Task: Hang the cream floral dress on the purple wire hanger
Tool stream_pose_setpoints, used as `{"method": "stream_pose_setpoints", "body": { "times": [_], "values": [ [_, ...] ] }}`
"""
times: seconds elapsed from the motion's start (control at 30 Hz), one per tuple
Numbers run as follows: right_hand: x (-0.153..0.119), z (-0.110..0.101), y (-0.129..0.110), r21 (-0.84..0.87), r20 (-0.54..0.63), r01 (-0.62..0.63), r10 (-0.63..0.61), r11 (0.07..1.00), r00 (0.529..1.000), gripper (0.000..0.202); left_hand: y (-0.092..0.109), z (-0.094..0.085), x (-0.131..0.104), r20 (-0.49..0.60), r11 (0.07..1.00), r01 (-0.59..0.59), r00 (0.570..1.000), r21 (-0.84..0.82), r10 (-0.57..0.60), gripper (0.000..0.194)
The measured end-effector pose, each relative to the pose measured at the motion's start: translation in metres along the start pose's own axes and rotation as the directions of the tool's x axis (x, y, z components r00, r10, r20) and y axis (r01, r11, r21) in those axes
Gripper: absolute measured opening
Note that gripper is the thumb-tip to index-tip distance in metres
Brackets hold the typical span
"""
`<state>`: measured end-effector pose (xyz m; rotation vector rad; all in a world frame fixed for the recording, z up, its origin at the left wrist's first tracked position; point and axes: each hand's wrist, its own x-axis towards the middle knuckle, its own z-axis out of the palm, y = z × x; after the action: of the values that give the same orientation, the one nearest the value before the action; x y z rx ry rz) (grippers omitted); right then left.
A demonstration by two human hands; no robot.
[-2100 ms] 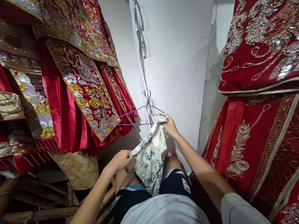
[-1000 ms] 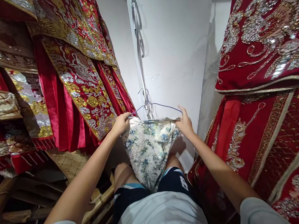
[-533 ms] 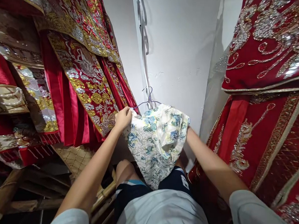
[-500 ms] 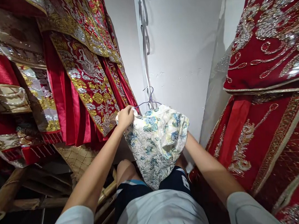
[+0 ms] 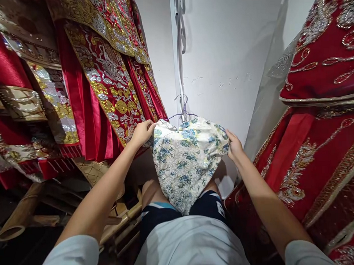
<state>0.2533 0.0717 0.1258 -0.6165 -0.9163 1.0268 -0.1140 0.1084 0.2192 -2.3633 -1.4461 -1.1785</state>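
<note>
In front of my lap hangs a cream garment with a blue and yellow floral pattern and short sleeves. It is on a thin purple hanger, whose hook stands up by the wall. My left hand pinches the garment's left shoulder edge between thumb and fingers. On the other side, my right hand grips the edge of the right sleeve, its fingertips partly behind the cloth. The garment is spread between both hands, and its lower end narrows toward my thighs.
Red costumes with gold and silver embroidery hang at the left. Beaded red garments hang close by on the right. A white metal strip runs down the pale wall. Bamboo poles lie low at the left.
My right hand has come out from behind the garment and now holds the right sleeve edge. The garment's front is spread flatter, and my left hand has shifted slightly outward.
</note>
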Motion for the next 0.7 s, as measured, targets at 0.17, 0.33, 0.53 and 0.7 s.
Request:
{"method": "stream_pose_setpoints", "body": {
  "times": [0.17, 0.33, 0.53, 0.7],
  "values": [
    [0.027, 0.037, -0.039, 0.148, -0.021, 0.041, -0.038, 0.988, 0.999, 0.028, 0.011, 0.005, 0.003, -0.087, 0.998, 0.055, 0.995, 0.011, -0.054, 0.032],
    [0.037, 0.051, -0.062, 0.201, -0.088, 0.127, -0.111, 0.971, 0.990, 0.039, 0.025, 0.016, 0.006, -0.135, 0.998, 0.045, 0.990, -0.040, -0.050, 0.035],
    [0.026, 0.021, -0.071, 0.268, -0.174, 0.186, -0.142, 0.945, 0.974, 0.036, 0.061, 0.023, 0.026, -0.095, 0.997, -0.054, 0.994, -0.046, 0.050, 0.030],
    [-0.055, 0.010, -0.062, 0.138, -0.066, 0.114, -0.106, 0.984, 0.992, 0.035, 0.072, 0.050, 0.020, -0.108, 0.995, -0.099, 0.989, 0.019, 0.101, 0.024]
  ]
}}
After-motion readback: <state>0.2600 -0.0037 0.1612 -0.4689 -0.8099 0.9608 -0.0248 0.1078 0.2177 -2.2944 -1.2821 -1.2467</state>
